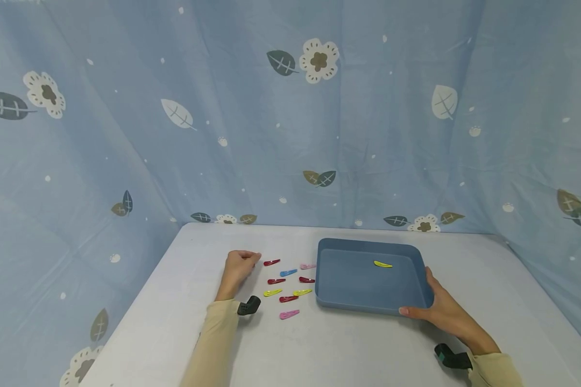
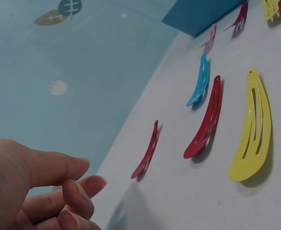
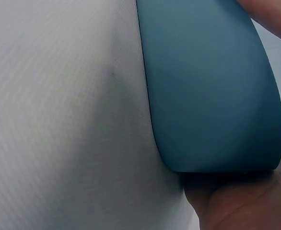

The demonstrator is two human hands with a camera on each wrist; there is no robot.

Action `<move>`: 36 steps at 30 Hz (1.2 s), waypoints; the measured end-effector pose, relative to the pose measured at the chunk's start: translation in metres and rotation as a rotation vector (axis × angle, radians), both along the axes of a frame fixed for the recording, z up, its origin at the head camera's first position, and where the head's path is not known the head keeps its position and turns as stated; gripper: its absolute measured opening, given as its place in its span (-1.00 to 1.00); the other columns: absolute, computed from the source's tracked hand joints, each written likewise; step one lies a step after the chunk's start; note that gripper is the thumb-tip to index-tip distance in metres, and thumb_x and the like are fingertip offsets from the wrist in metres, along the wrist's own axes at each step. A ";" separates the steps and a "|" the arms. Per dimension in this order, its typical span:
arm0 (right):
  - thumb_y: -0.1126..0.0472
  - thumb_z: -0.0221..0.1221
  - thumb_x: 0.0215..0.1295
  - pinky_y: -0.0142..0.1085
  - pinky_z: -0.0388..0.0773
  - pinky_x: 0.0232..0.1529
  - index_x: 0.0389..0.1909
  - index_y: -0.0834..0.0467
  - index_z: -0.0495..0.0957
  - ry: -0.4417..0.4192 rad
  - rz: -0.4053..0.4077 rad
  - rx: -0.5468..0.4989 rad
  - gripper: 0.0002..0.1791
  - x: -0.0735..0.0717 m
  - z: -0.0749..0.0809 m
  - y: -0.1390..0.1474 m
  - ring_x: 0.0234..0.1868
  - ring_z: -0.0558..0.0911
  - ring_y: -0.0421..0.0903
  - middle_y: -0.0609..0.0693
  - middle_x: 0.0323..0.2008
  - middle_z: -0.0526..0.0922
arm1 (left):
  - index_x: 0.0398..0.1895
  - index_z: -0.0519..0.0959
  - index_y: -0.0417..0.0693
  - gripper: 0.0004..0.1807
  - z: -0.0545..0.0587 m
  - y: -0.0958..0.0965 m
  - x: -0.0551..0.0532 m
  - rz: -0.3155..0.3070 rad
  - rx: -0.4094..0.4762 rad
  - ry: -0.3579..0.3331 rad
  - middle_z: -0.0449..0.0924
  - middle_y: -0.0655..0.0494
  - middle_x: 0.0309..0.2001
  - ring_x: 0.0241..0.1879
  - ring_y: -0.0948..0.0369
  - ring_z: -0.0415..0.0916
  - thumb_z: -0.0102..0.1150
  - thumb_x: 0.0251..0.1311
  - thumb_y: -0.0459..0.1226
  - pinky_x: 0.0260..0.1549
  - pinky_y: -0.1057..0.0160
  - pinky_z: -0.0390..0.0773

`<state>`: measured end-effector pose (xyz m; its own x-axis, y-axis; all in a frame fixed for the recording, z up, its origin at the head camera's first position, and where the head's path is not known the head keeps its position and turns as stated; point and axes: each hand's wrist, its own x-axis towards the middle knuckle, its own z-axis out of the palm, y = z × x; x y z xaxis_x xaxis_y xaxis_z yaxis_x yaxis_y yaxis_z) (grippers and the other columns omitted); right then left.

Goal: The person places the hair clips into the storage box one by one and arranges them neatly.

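Observation:
My left hand (image 1: pixel 239 269) is over the table's left part, fingers loosely bent with nothing between them. In the left wrist view its fingertips (image 2: pixel 98 184) are just beside a red snap hair clip (image 2: pixel 147 152). Other clips lie to its right: a blue one (image 1: pixel 288 273), a yellow one (image 1: pixel 273 293), a pink one (image 1: pixel 289 314) and several more in red, yellow and pink. My right hand (image 1: pixel 445 312) grips the near right corner of a blue-grey tray (image 1: pixel 368 309), thumb at the front wall, fingers along the right side. A yellow hair clip (image 1: pixel 382 264) lies inside the tray.
A white table (image 1: pixel 348 349) carries everything. Behind it and along the sides hangs a blue curtain (image 1: pixel 242 107) with leaves and flowers. The tray's left wall stands close to the rightmost clips. A black wrist device (image 1: pixel 249 305) sits at the left sleeve.

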<state>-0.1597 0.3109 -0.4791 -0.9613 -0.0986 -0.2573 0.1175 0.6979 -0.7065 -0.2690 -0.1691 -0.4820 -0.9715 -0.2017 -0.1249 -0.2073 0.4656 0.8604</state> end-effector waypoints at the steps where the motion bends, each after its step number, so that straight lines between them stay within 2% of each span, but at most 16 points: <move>1: -0.16 0.42 0.19 0.54 0.01 0.38 0.58 0.31 -0.63 -0.001 0.001 0.000 0.51 0.000 0.000 0.000 0.53 -0.20 0.65 0.57 0.56 -0.41 | -0.05 0.72 -0.31 -0.65 0.000 0.000 0.000 -0.001 -0.002 -0.002 0.72 -0.11 -0.22 -0.37 0.20 0.51 0.24 0.38 -0.15 -0.41 0.33 0.45; 13: -0.18 0.43 0.18 0.54 0.00 0.38 0.58 0.31 -0.62 -0.008 -0.007 0.011 0.51 0.000 0.003 -0.002 0.53 -0.20 0.65 0.58 0.56 -0.40 | -0.07 0.72 -0.32 -0.66 0.002 0.003 0.003 0.000 -0.025 -0.016 0.73 -0.10 -0.25 -0.38 0.19 0.53 0.25 0.37 -0.17 -0.41 0.34 0.45; 20: -0.17 0.43 0.18 0.54 -0.02 0.38 0.57 0.30 -0.65 -0.021 -0.009 0.001 0.52 -0.001 0.002 -0.001 0.54 -0.23 0.64 0.57 0.56 -0.44 | -0.07 0.72 -0.30 -0.67 -0.002 0.004 0.001 0.005 -0.038 -0.025 0.73 -0.11 -0.20 -0.33 0.16 0.53 0.26 0.37 -0.16 -0.39 0.33 0.45; 28: -0.16 0.42 0.19 0.55 -0.04 0.37 0.58 0.28 -0.66 -0.023 -0.010 -0.009 0.51 -0.001 0.000 0.000 0.54 -0.24 0.64 0.55 0.57 -0.45 | -0.12 0.75 -0.30 -0.71 -0.004 0.006 0.000 -0.015 -0.061 -0.003 0.73 -0.08 -0.31 -0.39 0.18 0.52 0.29 0.34 -0.20 -0.41 0.32 0.43; 36: -0.16 0.42 0.19 0.55 -0.04 0.37 0.58 0.29 -0.65 -0.018 -0.007 -0.005 0.51 -0.001 0.002 -0.001 0.53 -0.23 0.65 0.57 0.56 -0.43 | -0.13 0.76 -0.19 -0.71 -0.004 0.009 0.002 -0.015 -0.162 -0.025 0.75 -0.03 -0.26 -0.37 0.17 0.56 0.31 0.31 -0.14 -0.43 0.31 0.42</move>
<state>-0.1604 0.3100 -0.4775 -0.9572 -0.0931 -0.2742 0.1353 0.6936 -0.7075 -0.2668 -0.1602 -0.4860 -0.9716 -0.2062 -0.1162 -0.2195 0.6012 0.7683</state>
